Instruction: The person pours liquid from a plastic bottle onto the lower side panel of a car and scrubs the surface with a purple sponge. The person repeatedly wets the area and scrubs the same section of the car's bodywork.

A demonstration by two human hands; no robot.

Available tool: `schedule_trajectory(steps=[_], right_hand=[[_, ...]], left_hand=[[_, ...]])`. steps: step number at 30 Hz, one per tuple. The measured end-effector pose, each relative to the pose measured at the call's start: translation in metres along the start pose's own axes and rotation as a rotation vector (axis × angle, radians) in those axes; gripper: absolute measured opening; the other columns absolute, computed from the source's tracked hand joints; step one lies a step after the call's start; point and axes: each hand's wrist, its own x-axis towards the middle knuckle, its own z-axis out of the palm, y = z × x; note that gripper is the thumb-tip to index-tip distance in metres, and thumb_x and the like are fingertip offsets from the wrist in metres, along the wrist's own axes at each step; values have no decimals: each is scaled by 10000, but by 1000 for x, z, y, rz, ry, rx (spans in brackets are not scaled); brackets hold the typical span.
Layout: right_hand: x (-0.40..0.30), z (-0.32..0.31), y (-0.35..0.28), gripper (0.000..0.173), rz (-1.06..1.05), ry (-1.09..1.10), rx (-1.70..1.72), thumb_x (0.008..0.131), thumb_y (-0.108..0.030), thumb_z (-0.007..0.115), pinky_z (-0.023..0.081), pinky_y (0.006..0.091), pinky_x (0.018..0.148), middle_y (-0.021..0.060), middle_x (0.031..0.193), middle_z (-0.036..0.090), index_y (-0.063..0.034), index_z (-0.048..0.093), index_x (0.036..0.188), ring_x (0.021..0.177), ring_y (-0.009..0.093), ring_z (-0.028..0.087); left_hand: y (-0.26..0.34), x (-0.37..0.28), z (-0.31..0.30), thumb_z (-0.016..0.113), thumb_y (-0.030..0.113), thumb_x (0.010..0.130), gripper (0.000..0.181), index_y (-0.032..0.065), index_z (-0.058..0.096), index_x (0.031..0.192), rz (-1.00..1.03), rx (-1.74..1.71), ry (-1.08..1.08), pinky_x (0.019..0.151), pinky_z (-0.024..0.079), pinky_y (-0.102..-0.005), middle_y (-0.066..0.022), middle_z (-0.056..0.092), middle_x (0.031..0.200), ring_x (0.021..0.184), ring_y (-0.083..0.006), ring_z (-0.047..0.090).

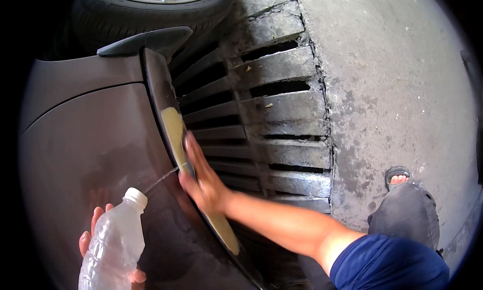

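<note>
My left hand (pixel 87 235) is wrapped around a clear ribbed plastic bottle (pixel 113 244), tilted up to the right. From its white cap (pixel 136 198) a thin jet of water (pixel 162 178) reaches the car's side sill (pixel 160 77). On the sill is a long beige patch of body filler (pixel 173 127), showing above and below my right hand (pixel 207 184). That hand presses a thin dark sheet (pixel 191 170), which looks like sandpaper, against the patch. Blur and the fingers hide most of the sheet.
The brown car door panel (pixel 90 139) fills the left, with a mud flap (pixel 147 41) and a tyre (pixel 151 14) at the top. Beside the sill runs a slotted concrete drain cover (pixel 279 105). My sandalled foot (pixel 399 178) rests on the concrete floor (pixel 377 82).
</note>
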Motion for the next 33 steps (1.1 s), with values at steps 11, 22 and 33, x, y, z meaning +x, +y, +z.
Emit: schedule_trajectory(steps=[11, 22, 33], right_hand=[[32, -3, -5, 744, -41, 30, -80, 1033, -375, 390, 128, 458, 1203, 308, 1577, 41, 82, 46, 1509, 1475, 436, 73], [60, -1, -13, 773, -29, -6, -180, 1029, -441, 360, 121, 462, 1205, 325, 1565, 77, 90, 59, 1503, 1468, 449, 80], [42, -2, -3, 801, -275, 37, -280, 980, -317, 519, 125, 484, 1200, 318, 1573, 46, 83, 72, 1510, 1479, 430, 65]], left_hand=[[-21, 4, -8, 724, 700, 695, 1084, 106, 250, 1467, 301, 16, -144, 1083, 377, -555, -258, 416, 1432, 1289, -435, 466], [-21, 2, -12, 708, 678, 693, 1081, 89, 240, 1470, 341, 166, -12, 1069, 411, -503, -284, 408, 1419, 1283, -404, 471], [-20, -1, -15, 899, 426, 652, 1145, 193, 170, 1503, 262, 41, -118, 1131, 341, -519, -225, 282, 1507, 1360, -412, 381]])
